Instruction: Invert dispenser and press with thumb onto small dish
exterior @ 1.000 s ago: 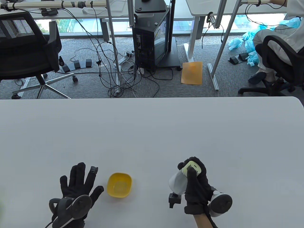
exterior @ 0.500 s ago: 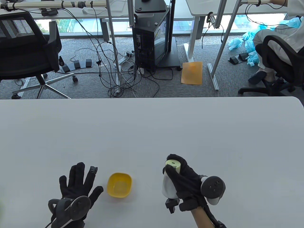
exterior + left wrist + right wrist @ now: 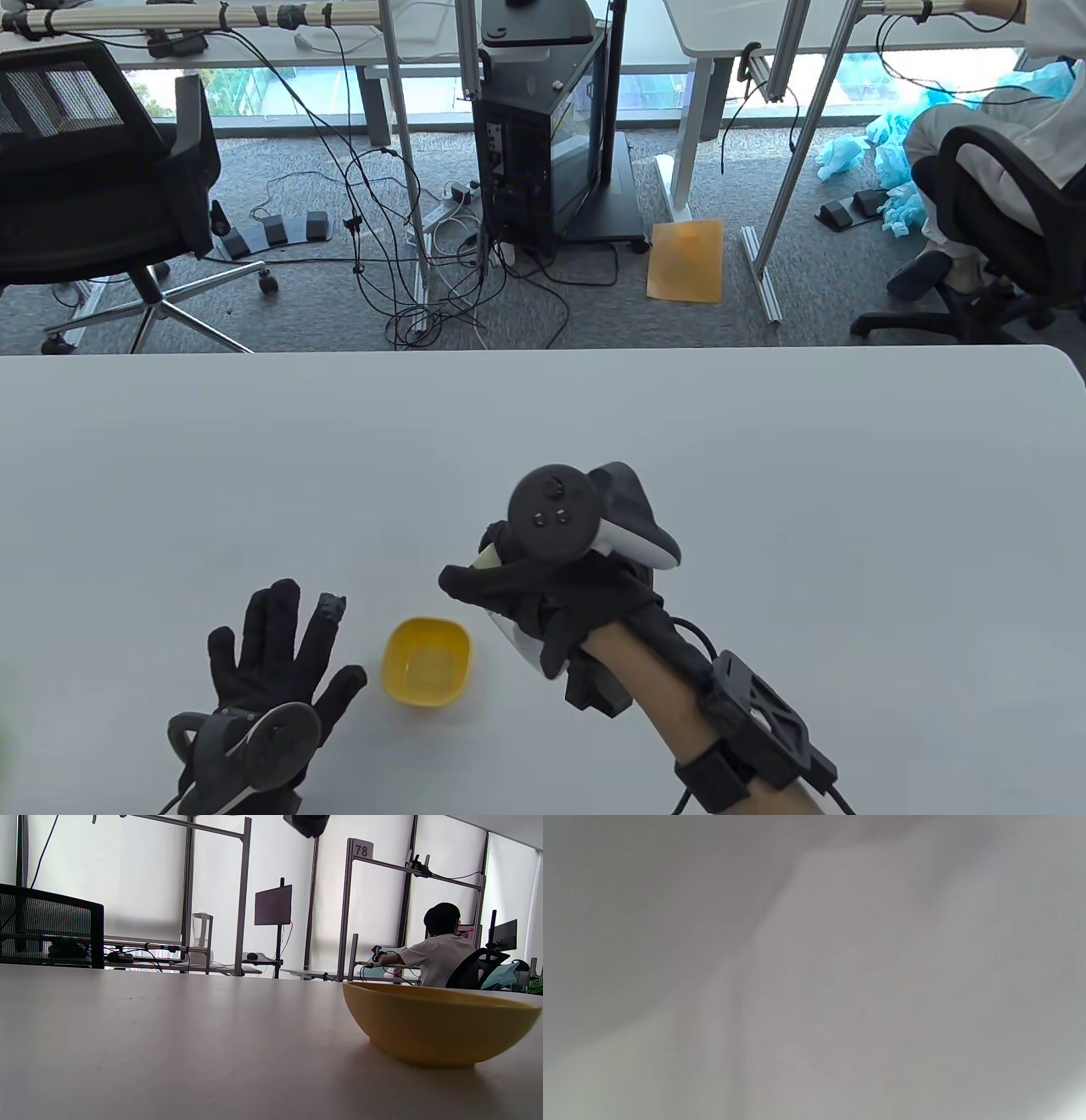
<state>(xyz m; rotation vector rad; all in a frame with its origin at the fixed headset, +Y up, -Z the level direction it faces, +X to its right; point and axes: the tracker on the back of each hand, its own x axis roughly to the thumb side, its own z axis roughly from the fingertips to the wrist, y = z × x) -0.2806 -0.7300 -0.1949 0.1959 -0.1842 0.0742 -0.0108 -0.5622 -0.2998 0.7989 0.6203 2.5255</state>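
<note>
A small yellow dish [image 3: 426, 661] sits on the white table [image 3: 764, 475] near its front edge; it also shows in the left wrist view [image 3: 437, 1022]. My right hand [image 3: 543, 598] grips a white dispenser [image 3: 519, 638] with a pale green head [image 3: 485, 558], tilted over just right of the dish. The glove hides most of the dispenser. My left hand [image 3: 276, 658] lies flat and empty on the table, fingers spread, left of the dish. The right wrist view is a grey blur.
The table's far edge [image 3: 543, 350] runs across the middle of the table view. Beyond it are an office chair [image 3: 102, 187], floor cables [image 3: 407, 272] and a computer tower [image 3: 543, 127]. A seated person [image 3: 441, 950] is in the background.
My right hand has lifted the dispenser, turned over at the wrist and moved left toward the dish, so the tracker now faces up. The left hand and dish have not moved.
</note>
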